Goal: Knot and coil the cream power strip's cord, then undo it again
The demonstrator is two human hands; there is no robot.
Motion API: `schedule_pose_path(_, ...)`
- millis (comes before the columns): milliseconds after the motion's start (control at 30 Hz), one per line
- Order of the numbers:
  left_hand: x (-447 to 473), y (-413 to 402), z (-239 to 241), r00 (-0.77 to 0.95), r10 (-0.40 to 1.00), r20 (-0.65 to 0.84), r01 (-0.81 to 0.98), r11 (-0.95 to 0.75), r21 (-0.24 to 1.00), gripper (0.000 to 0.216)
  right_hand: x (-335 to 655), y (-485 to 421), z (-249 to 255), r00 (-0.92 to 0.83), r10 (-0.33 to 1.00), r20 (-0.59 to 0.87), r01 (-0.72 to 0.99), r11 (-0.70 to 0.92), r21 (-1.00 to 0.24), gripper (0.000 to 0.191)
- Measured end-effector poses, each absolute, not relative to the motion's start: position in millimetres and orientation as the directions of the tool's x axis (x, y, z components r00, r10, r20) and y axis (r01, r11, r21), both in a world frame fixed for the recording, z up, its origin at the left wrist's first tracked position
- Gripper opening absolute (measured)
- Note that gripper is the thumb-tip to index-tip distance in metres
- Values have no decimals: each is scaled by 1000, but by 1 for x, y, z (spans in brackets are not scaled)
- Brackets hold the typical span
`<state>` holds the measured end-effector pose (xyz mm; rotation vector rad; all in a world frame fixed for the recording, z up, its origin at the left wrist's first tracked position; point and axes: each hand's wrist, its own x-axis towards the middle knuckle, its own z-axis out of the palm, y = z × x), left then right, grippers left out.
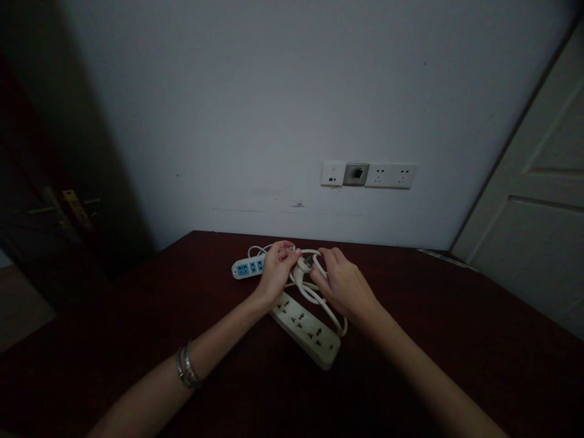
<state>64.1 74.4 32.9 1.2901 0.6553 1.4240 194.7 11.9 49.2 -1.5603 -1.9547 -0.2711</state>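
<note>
Both of my hands are at a looped white power cord (311, 296) above the dark table. My left hand (277, 267) is closed at the cord, its thumb and fingers pinched beside a white plug (300, 269). My right hand (340, 277) curls round a loop of the same cord, just right of the plug. Below them lies a cream power strip (306, 331) with several sockets, slanting down to the right; its upper left end is behind my left hand. A smaller white power strip with blue sockets (249, 267) sits left of my left hand, partly hidden by it.
The dark red table (182, 292) reaches back to a pale wall (250, 121). Wall sockets (390, 176) and a grey wall plate (356, 174) are above its back edge. A white panelled door (542, 213) stands at the right, a dark door with a handle (75, 207) at the left.
</note>
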Motion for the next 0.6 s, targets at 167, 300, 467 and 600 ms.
schedule_pose_path(167,61,74,37,188,948,255,-425,-156,892,31,203,17,48,-188,797,573,870,406,-280,36)
schedule_pose_path(300,61,77,37,250,964,84,-542,67,837,21,210,26,41,-194,818,541,692,505,-515,38)
schedule_pose_path(467,62,85,36,289,947,-139,-612,295,734,12,204,35,20,-115,898,424,530,417,-739,45)
schedule_pose_path(600,61,89,35,243,945,-221,-662,328,674,20,195,34,14,-81,877,474,566,432,-702,46)
